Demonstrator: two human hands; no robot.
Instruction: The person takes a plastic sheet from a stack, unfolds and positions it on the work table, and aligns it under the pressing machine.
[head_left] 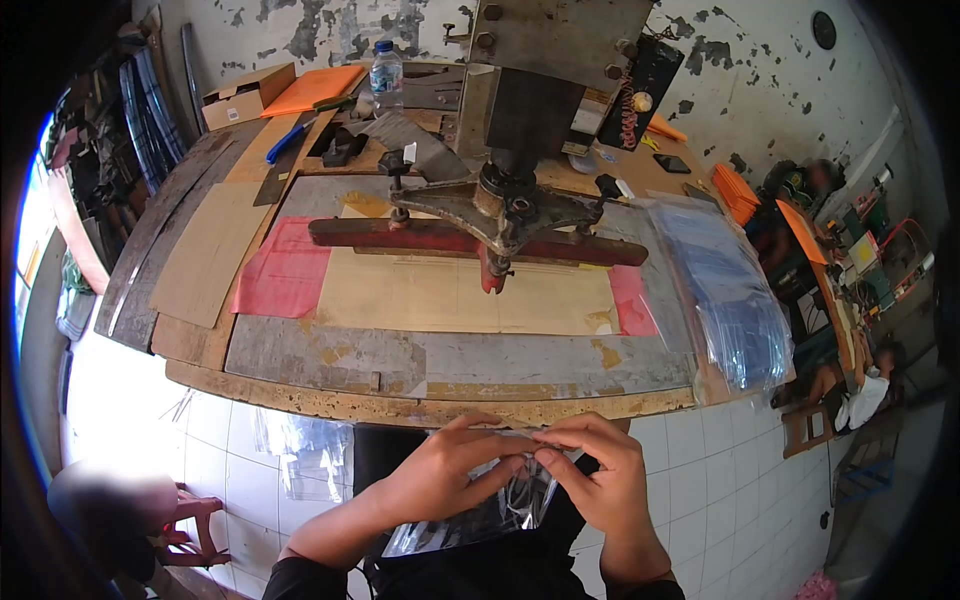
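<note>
Both hands are low in the view, in front of the table's near edge. A clear plastic sheet (pixel 455 527) hangs between them over my lap. My left hand (pixel 462 462) has its fingers bent round the sheet's upper part. My right hand (pixel 597 462) pinches the sheet's top edge with thumb and index finger, close to my left fingertips. Beyond them stands a press with a red bar (pixel 450 240) above a tan sheet (pixel 450 300) and pink pieces (pixel 285 270) on a metal plate (pixel 480 362).
Stacked clear plastic sheets (pixel 725 290) lie at the table's right. A bottle (pixel 387 78), blue cutter (pixel 287 143), open carton (pixel 240 100), orange stack (pixel 318 90) and phone (pixel 671 163) sit at the back. More plastic (pixel 312 455) is below the table. People are at both sides.
</note>
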